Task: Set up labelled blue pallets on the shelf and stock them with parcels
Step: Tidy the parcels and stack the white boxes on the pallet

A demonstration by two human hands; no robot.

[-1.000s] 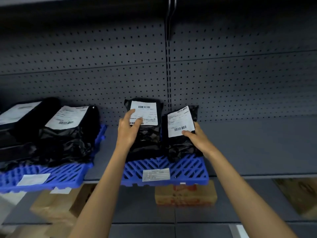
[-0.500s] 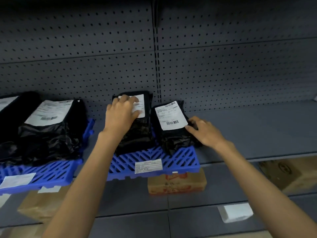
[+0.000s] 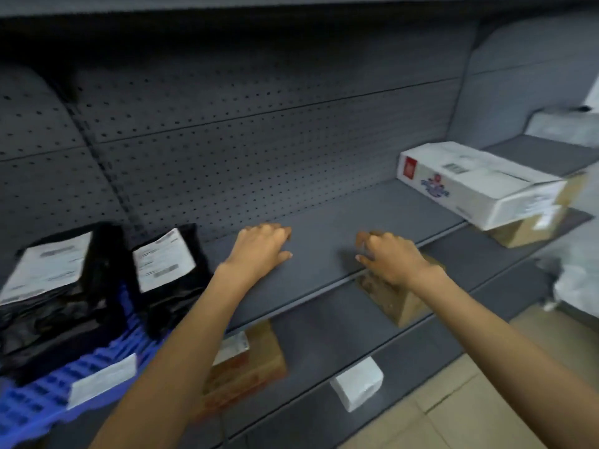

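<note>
**Both hands empty over the bare shelf, one pallet stocked at 8 o'clock**

We see one blue pallet point(image 3: 136, 338) at 8 o'clock in the head view. It sits on the grey shelf point(image 3: 324, 218) and has a white pallet label point(image 3: 102, 380) on its front edge. Two black parcels point(image 3: 168, 286) stand on it side by side, tilted back toward the pegboard back point(image 3: 259, 140), their white shipping labels facing us.

Our left hand point(image 3: 262, 251) is near the centre, just right of the parcels. It is palm down, with fingers loosely curled and grasping nothing. Our right hand point(image 3: 389, 257) lies at 3 o'clock from it, over the shelf's front edge, also loosely curled and empty. The view is smeared, so we cannot tell whether either hand touches the shelf.

We judge that the bare stretch under our hands, between the parcels and the white carton point(image 3: 479, 183) at 2 o'clock, is where the next pallet belongs.

Several things could go wrong from here:
- The parcels are soft bags that only lean, so a pallet slid in from the right could nudge the nearer one and make it slump forward off the pallet.
- The white carton appears to jut past the shelf edge, so a wide swing of the right arm could tip it.
- A pallet set too far forward could rock once it is loaded.
- Its label could end up hidden if we turn the wrong side out.
</note>
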